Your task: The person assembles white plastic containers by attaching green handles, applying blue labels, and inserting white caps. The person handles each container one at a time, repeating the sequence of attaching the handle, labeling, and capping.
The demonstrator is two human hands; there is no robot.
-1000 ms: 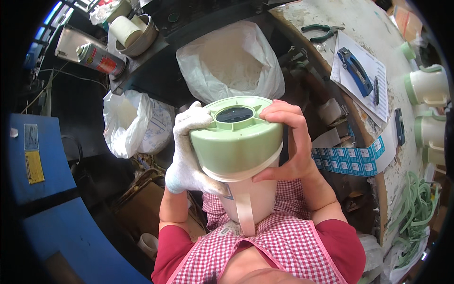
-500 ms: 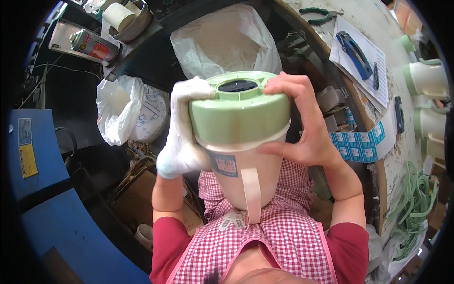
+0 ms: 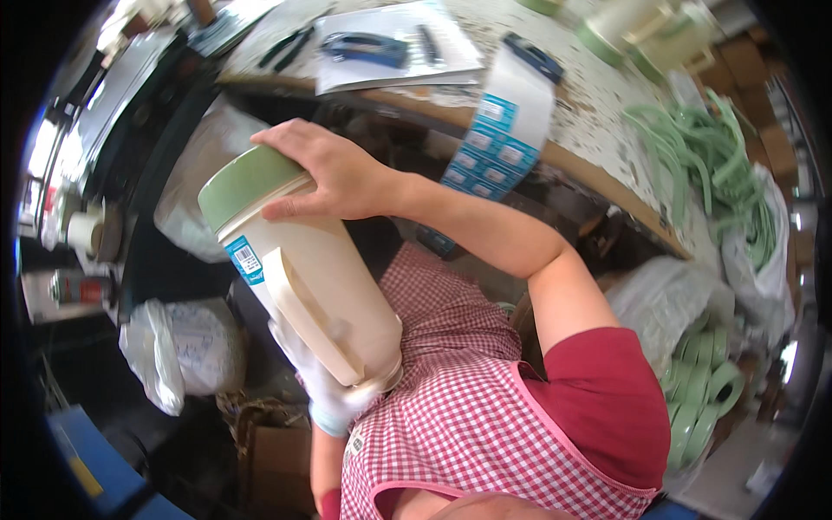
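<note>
A cream jug (image 3: 338,277) with a side handle and a green top (image 3: 251,186) leans to the left in front of my apron. On its side, near the handle, is a blue-and-white label (image 3: 245,260). My bare right hand (image 3: 334,173) grips the upper end, fingers over the green top and thumb on the cream body just below. My left hand (image 3: 334,390), in a white glove, supports the jug low down by its base. Part of that hand is hidden behind the jug, and it is slightly blurred.
A worn workbench holds papers (image 3: 433,35), a blue cutter (image 3: 364,49), dark pliers (image 3: 288,49), a hanging sheet of blue labels (image 3: 490,143) and green strips (image 3: 693,156). More cream-and-green jugs (image 3: 607,30) stand at the back. Plastic bags (image 3: 186,347) sit at left; green rings (image 3: 702,390) at right.
My view and body have turned rightward toward the bench. The jug has gone from upright to leaning left. My left hand has moved from the green top down to the base; the right still holds the top.
</note>
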